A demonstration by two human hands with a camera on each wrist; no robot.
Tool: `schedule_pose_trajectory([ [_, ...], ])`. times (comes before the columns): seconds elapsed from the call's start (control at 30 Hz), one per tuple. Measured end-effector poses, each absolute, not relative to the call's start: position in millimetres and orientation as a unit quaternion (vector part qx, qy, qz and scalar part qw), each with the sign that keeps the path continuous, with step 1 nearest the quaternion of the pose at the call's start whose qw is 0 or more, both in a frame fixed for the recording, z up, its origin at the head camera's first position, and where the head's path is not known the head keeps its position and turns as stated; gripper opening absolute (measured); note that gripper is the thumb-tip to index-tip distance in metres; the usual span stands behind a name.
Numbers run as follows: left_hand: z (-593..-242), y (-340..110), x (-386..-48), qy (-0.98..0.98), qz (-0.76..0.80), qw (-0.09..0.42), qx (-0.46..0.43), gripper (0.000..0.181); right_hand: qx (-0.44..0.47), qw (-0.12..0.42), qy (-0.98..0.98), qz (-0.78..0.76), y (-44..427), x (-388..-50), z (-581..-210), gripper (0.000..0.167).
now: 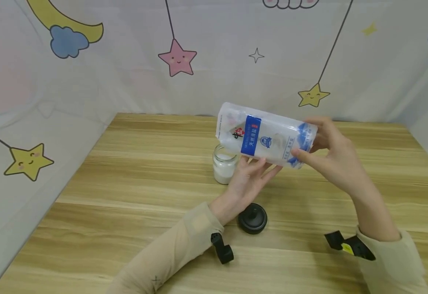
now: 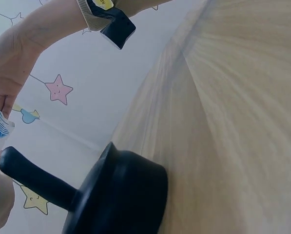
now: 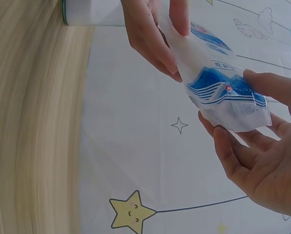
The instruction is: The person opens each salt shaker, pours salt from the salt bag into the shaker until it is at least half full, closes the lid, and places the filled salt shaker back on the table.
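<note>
Uncapping looks finished: the round black lid with a raised knob (image 1: 252, 219) lies knob up, apart from the clear glass jar (image 1: 222, 174), about midway between the left and right edges of the wooden tabletop (image 1: 125, 175) and closer to its near edge than the jar is. The jar stands upright in the far half, slightly left of centre, its mouth uncovered. White, grainy-looking material (image 1: 225, 157) fills much of it, with clear glass left below the rim.

The white plastic bag printed in blue (image 1: 276, 136) is held in the air above the far half of the tabletop, turned nearly onto its side. Its left end comes close to the jar's mouth in the head view; whether it touches the rim cannot be told. No falling stream shows, nor can one make out whether that end is cut or how much remains inside.

The person's right hand (image 1: 335, 153) grips the bag's right end, thumb across the printed face. The left hand (image 1: 244, 180) holds it from below, fingers reaching along its underside.

The filling seems partway or nearly done; judged as outstanding are setting down the bag and recapping the jar.
</note>
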State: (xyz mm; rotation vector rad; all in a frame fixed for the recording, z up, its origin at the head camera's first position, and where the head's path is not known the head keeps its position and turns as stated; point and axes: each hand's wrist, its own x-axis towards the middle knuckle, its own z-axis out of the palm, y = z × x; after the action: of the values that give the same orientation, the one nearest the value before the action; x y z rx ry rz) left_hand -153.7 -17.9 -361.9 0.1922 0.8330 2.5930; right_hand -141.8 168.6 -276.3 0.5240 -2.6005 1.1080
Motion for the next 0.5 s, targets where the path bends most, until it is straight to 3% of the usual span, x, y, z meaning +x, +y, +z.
schedule_pose_trajectory([
  [0.5,-366.4,-21.2,-153.7,0.325,0.923,0.203,0.039,0.053,0.173,0.062,-0.917,0.355,175.1,-145.9,-279.5,0.059],
])
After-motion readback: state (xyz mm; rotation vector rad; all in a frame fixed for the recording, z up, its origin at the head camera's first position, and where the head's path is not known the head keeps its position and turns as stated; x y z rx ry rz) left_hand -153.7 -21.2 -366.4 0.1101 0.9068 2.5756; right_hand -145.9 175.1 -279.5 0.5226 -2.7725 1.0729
